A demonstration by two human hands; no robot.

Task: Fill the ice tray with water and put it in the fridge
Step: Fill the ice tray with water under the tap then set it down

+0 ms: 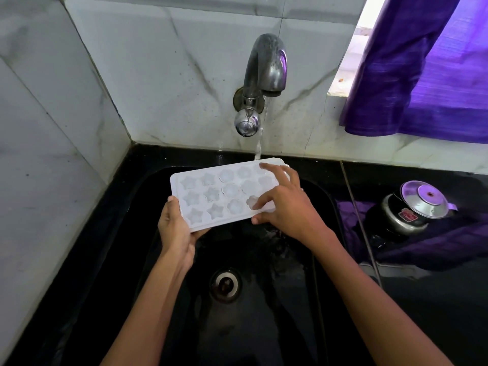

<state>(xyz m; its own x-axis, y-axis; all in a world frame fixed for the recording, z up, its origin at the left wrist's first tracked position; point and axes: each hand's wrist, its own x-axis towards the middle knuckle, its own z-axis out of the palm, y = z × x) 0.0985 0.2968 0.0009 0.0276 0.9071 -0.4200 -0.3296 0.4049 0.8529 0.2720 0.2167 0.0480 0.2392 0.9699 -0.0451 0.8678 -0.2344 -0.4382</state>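
Observation:
A white ice tray [211, 192] with star and flower shaped cells is held level over the black sink [264, 326]. My left hand [175, 231] grips its near left corner from below, thumb on the rim. My right hand [284, 204] holds the right end, thumb under the front edge and fingers spread across the top cells. A metal tap [266, 67] on the wall runs a thin stream of water [258, 143] that lands at the tray's far right corner.
The sink's drain [225, 284] lies below the tray. On the black counter to the right stands a metal pressure cooker [412, 207]. A purple curtain [422, 75] hangs at the upper right. Marble-look tiled walls close the left and back.

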